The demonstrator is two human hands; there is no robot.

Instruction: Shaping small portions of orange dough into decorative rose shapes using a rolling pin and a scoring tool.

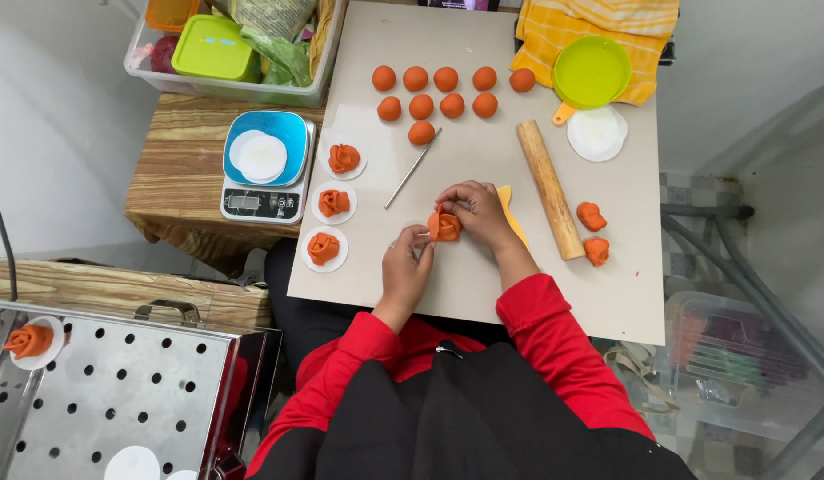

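Both hands meet over the middle of the beige board (pixel 483 293), working one orange dough rose (pixel 446 226). Left hand (pixel 407 267): grip pinched on the rose's left edge, fingertips touching the dough. Right hand (pixel 480 213): grip curled over the top and right side of the rose, fingers pressed on it. Rose sits at board level; cannot tell if lifted or resting.

Left of the hands, three finished dough roses (pixel 333 203) in a column, each on a round white paper. Above, ten orange dough balls (pixel 421 106) in loose rows. Thin metal stick (pixel 412 168) lies slanted between balls and hands. Wooden rolling pin (pixel 550 188) just right of the right hand, two small folded dough pieces (pixel 593 233) beyond it. Yellow scraper (pixel 512 213) partly under the right hand. Green round lid (pixel 592 71) on a yellow cloth, white paper rounds (pixel 597 133) below it. Blue kitchen scale (pixel 264 167) off the board's left edge, paper rounds on it. Perforated steel steamer tray (pixel 119 391) bottom left, one rose at its corner.
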